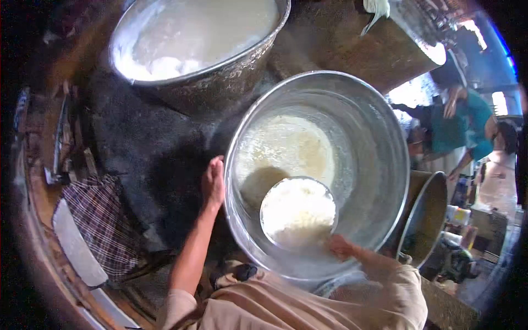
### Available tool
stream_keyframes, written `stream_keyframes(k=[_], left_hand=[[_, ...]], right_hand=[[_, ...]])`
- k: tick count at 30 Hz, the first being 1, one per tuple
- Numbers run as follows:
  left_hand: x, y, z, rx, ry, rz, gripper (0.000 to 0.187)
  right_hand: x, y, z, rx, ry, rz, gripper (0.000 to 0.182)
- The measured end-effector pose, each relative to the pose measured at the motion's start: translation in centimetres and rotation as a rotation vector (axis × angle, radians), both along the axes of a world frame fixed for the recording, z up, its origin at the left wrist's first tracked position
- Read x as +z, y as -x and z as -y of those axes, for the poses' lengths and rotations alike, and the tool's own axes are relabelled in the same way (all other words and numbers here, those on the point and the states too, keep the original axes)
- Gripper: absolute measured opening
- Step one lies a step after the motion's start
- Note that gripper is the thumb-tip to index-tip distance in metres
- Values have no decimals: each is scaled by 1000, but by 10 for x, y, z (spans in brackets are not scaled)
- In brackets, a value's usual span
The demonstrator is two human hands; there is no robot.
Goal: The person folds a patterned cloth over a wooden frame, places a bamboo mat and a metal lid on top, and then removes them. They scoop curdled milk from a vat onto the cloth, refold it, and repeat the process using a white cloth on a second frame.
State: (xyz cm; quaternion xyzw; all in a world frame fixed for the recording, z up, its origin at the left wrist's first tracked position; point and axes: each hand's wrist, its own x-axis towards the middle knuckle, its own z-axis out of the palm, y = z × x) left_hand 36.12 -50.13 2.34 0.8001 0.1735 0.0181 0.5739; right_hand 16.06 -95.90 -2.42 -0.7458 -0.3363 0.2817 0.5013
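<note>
A large, shiny metal tub [374,165] stands tilted in front of me with pale, milky liquid [291,137] in its bottom. My left hand [214,181] is at the tub's left side, its fingers closed at the rim. Inside the tub, my right hand [342,247] grips the near right edge of a round metal bowl [263,212]. White, wet-looking contents [298,208] fill the bowl; glare hides what they are. The bowl is over the tub's near side, casting a shadow on the liquid. Slight blur covers my right hand.
A second big vat [220,74] of whitish liquid stands at the upper left. Right of the tub is another metal vessel [426,220]. A checked cloth [102,223] lies at the left. A person in a teal top [459,124] is at the right. A brown block-like surface [352,44] lies behind the tub.
</note>
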Motion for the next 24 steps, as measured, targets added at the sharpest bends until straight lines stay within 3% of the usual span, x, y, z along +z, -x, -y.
stream_keyframes(k=[2, 3, 4, 6, 7, 8, 10, 12, 13, 14, 15, 16, 18, 20, 22, 23, 24], left_hand=[[4, 21, -19, 32, 66, 151, 43], [18, 36, -39, 46, 53, 97, 41], [29, 55, -62, 58, 42, 43, 39], [22, 100, -110, 279, 332, -10, 42], [18, 128, -139, 379, 384, -21, 44], [12, 159, -166, 477, 438, -32, 47], [-4, 227, -223, 843, 556, -77, 34], [-59, 328, -271, 1092, 611, 60, 35], [-63, 363, -284, 1158, 596, 100, 35], [-69, 397, -299, 1379, 613, 129, 37], [-73, 441, -309, 1635, 618, 167, 38], [-87, 483, -320, 1686, 597, 249, 41], [-45, 504, -345, 1717, 546, 293, 44], [-54, 528, -385, 1766, 691, 432, 46], [-64, 540, -402, 1777, 622, 389, 55], [-63, 541, -410, 1766, 562, 455, 62], [-67, 541, -421, 1727, 507, 507, 68]], right_hand=[[69, -27, 3, -604, 258, -1824, 16], [77, -15, 11, -801, -51, -1882, 14], [105, -21, 5, -818, -19, -1854, 14], [171, -42, -24, -467, 410, -1101, 15], [166, -45, -14, -677, 338, -1401, 18], [181, -50, -19, -667, 363, -1373, 18], [199, -72, -51, -637, 324, -1399, 22], [202, -89, -74, -549, 242, -1485, 29], [209, -93, -91, -448, 291, -1230, 33], [213, -94, -110, -343, 315, -976, 37], [213, -106, -125, 2, 511, -541, 37], [206, -115, -144, 336, 631, -73, 36], [172, -125, -198, 590, 337, 76, 34], [159, -136, -277, -341, 217, -1666, 27], [190, -114, -383, -157, 458, -1201, 15], [164, -121, -407, -119, 473, -1283, 19], [160, -102, -448, -232, 370, -1368, 25]])
